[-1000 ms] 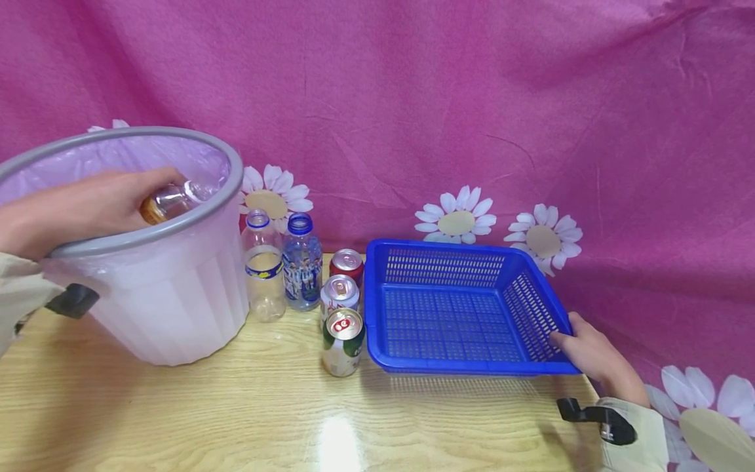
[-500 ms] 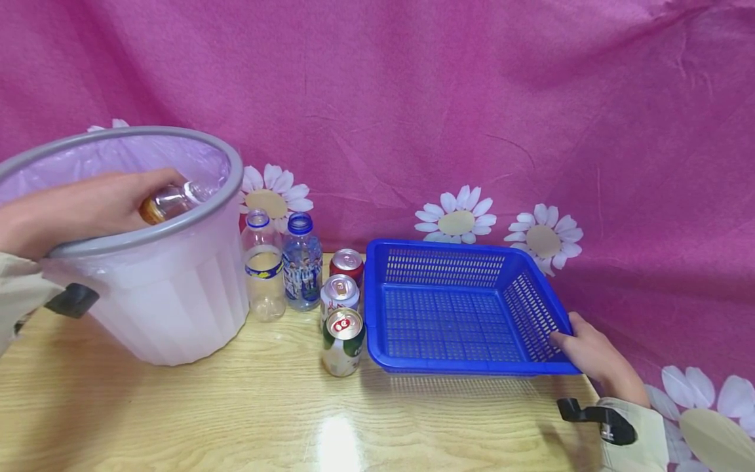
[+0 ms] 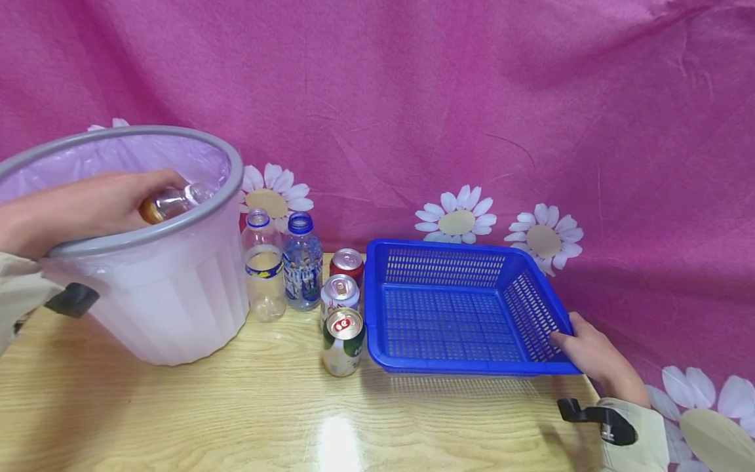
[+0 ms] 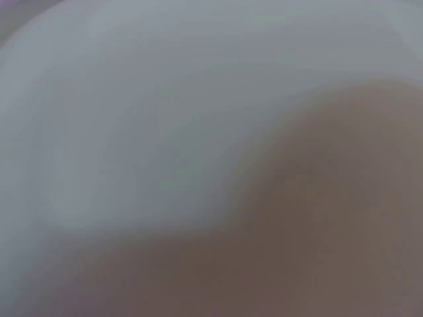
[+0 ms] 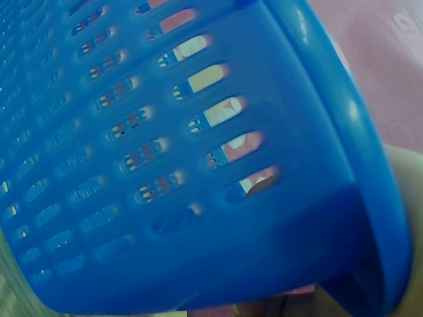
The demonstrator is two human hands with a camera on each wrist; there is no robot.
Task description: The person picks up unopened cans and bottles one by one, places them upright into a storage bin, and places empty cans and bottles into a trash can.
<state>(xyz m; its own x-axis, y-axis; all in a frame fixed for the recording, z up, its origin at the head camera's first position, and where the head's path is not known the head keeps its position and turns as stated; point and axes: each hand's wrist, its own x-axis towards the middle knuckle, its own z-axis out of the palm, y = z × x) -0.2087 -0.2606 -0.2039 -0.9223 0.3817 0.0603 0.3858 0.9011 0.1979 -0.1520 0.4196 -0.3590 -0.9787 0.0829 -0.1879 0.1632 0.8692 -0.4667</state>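
At the left of the head view, my left hand (image 3: 126, 196) reaches over the near rim of a white bin (image 3: 177, 295) lined with a thin purplish bag. Its fingers grip a clear plastic bottle (image 3: 172, 200) with a golden-brown part near the palm, held just inside the bin's mouth; the fingertips are hidden. The left wrist view is blurred, with only the hand and a pale surface showing. My right hand (image 3: 596, 357) holds the right front corner of a blue plastic basket (image 3: 472, 368), thumb over the rim. The right wrist view shows the basket's slotted wall (image 5: 132, 158) up close.
Between bin and basket stand two uncapped bottles, one clear (image 3: 265, 298) and one with a blue-printed label (image 3: 303, 272). Three cans, red (image 3: 347, 262), silver (image 3: 339, 292) and green-white (image 3: 343, 351), line the basket's left side. A pink flowered cloth (image 3: 377, 118) hangs behind the wooden table (image 3: 236, 419).
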